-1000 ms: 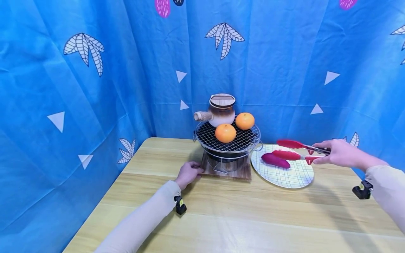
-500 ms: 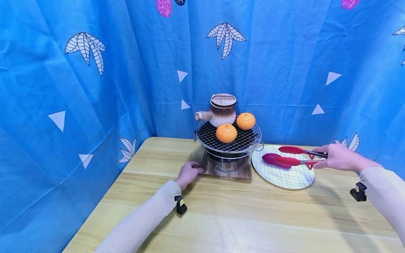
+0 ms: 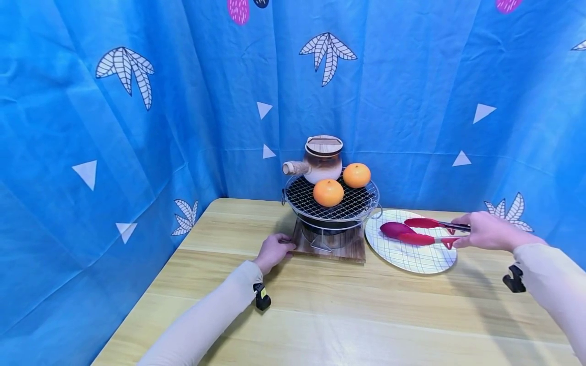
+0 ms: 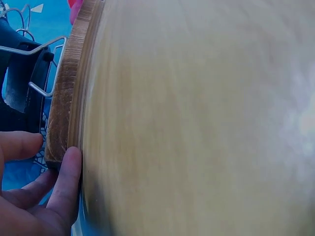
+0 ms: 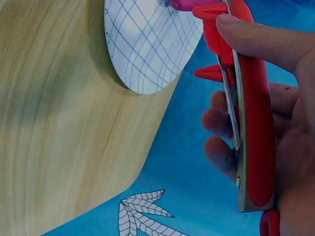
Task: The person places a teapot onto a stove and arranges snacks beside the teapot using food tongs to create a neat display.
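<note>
My left hand (image 3: pixel 273 250) holds the corner of a dark wooden board (image 3: pixel 352 252) under a small grill (image 3: pixel 304 201); in the left wrist view the thumb is over its top and a fingertip touches its edge (image 4: pixel 69 88). My right hand (image 3: pixel 492 231) grips red-tipped tongs (image 3: pixel 423 239). The tongs' red ends are apart, the nearer overlapping a purple sweet potato (image 3: pixel 393 230) on a checked plate (image 3: pixel 414 262); whether they touch it I cannot tell. In the right wrist view the thumb presses the red handle (image 5: pixel 258 128), fingers curled on the other side.
On the grill's wire mesh stand a lidded clay pot (image 3: pixel 322 165) with a side handle and two orange fruits, one in front (image 3: pixel 328 192) and one behind (image 3: pixel 356 175). The plate lies beside the grill on the wooden table (image 3: pixel 320 310). A blue curtain (image 3: pixel 403 101) hangs behind.
My right hand has lowered the tongs toward the plate and slightly left, so the nearer red end now covers part of the sweet potato. My left hand keeps its place on the board.
</note>
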`<state>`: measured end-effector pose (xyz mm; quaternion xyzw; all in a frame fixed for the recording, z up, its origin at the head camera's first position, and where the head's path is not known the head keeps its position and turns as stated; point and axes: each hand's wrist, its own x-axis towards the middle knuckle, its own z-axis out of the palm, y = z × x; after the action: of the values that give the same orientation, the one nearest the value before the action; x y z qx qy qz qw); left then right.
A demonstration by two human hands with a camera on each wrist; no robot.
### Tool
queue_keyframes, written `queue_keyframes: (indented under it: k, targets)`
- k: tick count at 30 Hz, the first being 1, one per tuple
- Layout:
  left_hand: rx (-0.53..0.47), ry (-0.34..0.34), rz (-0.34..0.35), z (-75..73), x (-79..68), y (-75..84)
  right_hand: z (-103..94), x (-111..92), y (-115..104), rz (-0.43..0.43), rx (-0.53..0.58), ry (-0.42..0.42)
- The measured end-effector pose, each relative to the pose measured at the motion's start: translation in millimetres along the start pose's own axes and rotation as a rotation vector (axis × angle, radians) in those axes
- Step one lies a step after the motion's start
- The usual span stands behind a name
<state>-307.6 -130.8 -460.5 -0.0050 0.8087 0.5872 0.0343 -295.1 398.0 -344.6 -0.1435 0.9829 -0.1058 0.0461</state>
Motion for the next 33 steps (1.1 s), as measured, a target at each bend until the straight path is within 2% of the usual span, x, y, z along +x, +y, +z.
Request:
queue_keyframes:
  k: [14,25,33]
  targets:
    - [-0.012,-0.008,-0.001,-1.8,-3.4,2.4,3.7,5.8,-1.2,-0.001,-0.039,-0.005]
    - [-0.003,0.003,0.000,0.0,-3.2,0.8,6.3,6.9,-0.2,0.010,-0.014,0.009]
    - [-0.010,-0.003,0.001,-0.7,0.4,-2.1,-3.2,0.5,0.0,-0.028,-0.007,0.042]
